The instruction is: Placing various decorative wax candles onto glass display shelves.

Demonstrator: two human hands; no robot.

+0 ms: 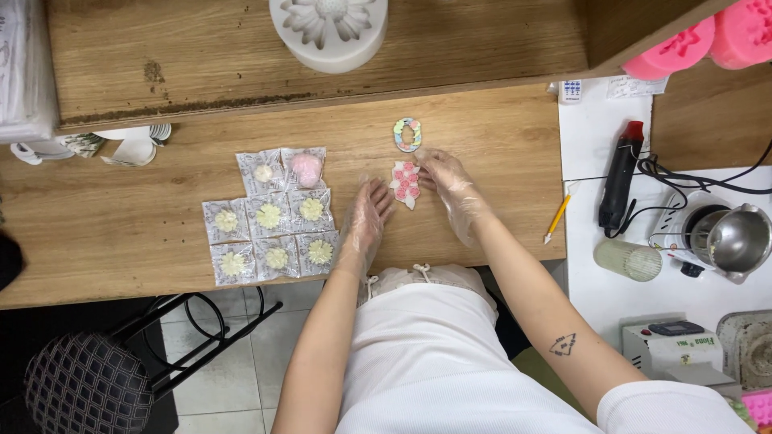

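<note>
Pink and white, the small flower-patterned piece (405,182) lies flat on the wooden counter (112,225), between the person's two hands. Both hands wear thin clear plastic gloves. The left hand (366,221) rests palm down just left of the piece, its fingers (381,197) stretched out loosely and close together; the tips come right up to the piece's left edge, though whether they touch it I cannot tell. The right hand (450,183) comes in from the right, and its fingers (426,161) curl narrowly at the piece's upper right edge, seeming to pinch or touch it there.

Just beyond the piece, farther from the person, lies a pastel oval ring (408,134) in blue, pink and yellow, apart from both hands. To the left of the left hand, a cluster of small clear packets (269,215) is laid out in rows, most holding pale yellow flower shapes and one at the far right of the cluster holding a pink one. A white flower mould (328,28) sits on the raised wooden shelf (201,56) at the far side. On the white surface to the right lie a yellow pencil (556,218), a black and red heat gun (621,175) and a metal pot (736,239).
</note>
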